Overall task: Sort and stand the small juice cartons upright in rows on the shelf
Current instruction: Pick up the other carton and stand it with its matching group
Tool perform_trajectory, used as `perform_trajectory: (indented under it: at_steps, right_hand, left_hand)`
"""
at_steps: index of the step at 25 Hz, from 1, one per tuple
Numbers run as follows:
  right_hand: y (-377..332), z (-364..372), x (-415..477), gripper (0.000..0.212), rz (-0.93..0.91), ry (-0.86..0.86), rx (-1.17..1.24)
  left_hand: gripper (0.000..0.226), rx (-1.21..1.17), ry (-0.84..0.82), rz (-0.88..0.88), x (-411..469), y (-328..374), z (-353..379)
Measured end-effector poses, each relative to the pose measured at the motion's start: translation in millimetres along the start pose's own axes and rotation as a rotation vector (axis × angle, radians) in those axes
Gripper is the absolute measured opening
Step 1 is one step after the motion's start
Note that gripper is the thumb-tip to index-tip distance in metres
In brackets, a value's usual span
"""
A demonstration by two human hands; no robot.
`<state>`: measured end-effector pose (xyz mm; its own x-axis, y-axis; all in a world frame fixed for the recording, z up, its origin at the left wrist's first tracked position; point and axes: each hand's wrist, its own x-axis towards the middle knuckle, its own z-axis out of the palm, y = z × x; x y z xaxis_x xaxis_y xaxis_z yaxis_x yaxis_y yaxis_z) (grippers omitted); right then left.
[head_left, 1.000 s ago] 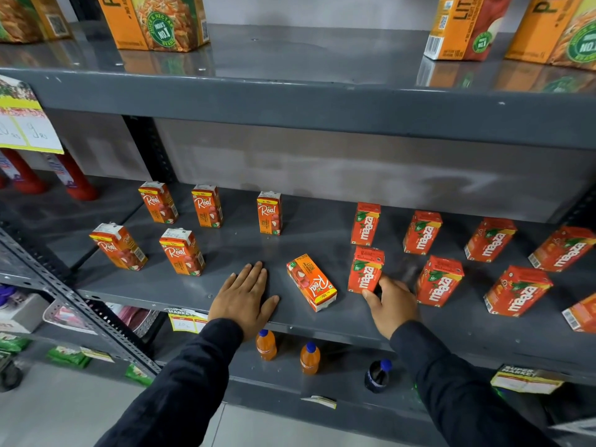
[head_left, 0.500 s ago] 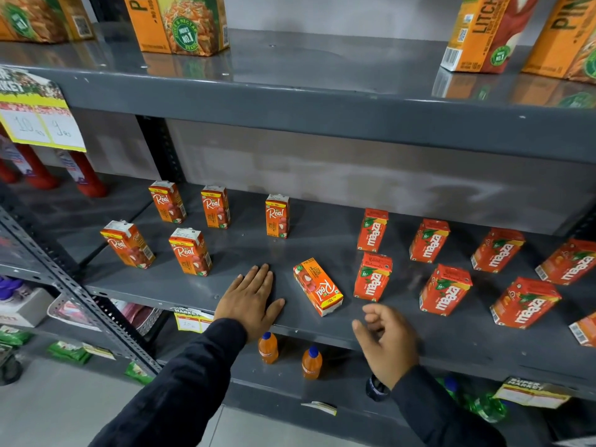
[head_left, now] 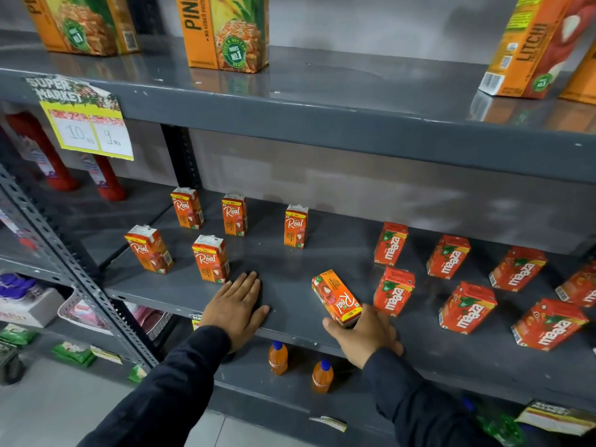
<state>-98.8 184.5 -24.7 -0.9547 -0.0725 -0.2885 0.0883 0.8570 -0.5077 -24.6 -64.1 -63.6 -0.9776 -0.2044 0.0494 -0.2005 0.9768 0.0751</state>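
Note:
One orange Real carton (head_left: 335,296) lies on its side near the front of the grey middle shelf (head_left: 290,269). My right hand (head_left: 364,333) closes on its near end, thumb on the left side and fingers on the right. My left hand (head_left: 237,306) rests flat on the shelf, fingers spread, holding nothing. Several Real cartons stand upright at the left, the nearest one (head_left: 211,258) just behind my left hand. Several red Maaza cartons stand upright in two rows at the right, the closest (head_left: 393,290) right beside the lying carton.
Large pineapple (head_left: 225,30) and litchi (head_left: 529,43) juice boxes stand on the upper shelf. A price tag (head_left: 87,119) hangs from its edge at the left. Two small orange bottles (head_left: 279,356) stand on the lower shelf. Red bottles (head_left: 109,179) stand at the far left.
My right hand left the front Maaza carton, drew back, then moved left and forward onto the lying Real carton. My left hand stayed flat on the shelf. The camera moved closer.

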Motion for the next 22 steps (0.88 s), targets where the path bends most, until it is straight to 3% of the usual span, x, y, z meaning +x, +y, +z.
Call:
perform_trajectory:
  at_steps: [2, 4, 7, 10, 14, 18, 22]
  right_hand:
    - [2, 8, 0, 0.051, -0.01, 0.079, -0.067]
    - [8, 13, -1, 0.04, -0.08, 0.168, 0.015]
    - [9, 13, -1, 0.026, -0.246, 0.114, 0.576]
    - [3, 1, 2, 0.033, -0.332, -0.004, 1.098]
    - [-5, -11, -1, 0.023, -0.112, -0.177, 1.568]
    - [-10, -5, -20, 0.047, 0.234, -0.473, 1.667]
    - [-19, -7, -43, 0.032, 0.306, -0.681, 1.779]
  left_hand:
    - [0.08, 0.009, 0.008, 0.0, -1, -1, 2]
    - [0.076, 0.017, 0.016, -0.001, -1, 1, 2]
    - [0.074, 0.018, 0.023, 0.0, -2, 0, 2]
    - [0.073, 0.023, 0.04, 0.005, -3, 1, 2]
    - [0.072, 0.02, 0.038, 0.002, -3, 2, 1]
    - [0.071, 0.023, 0.04, -0.002, -3, 1, 1]
    - [0.072, 0.034, 0.041, 0.003, -3, 1, 3]
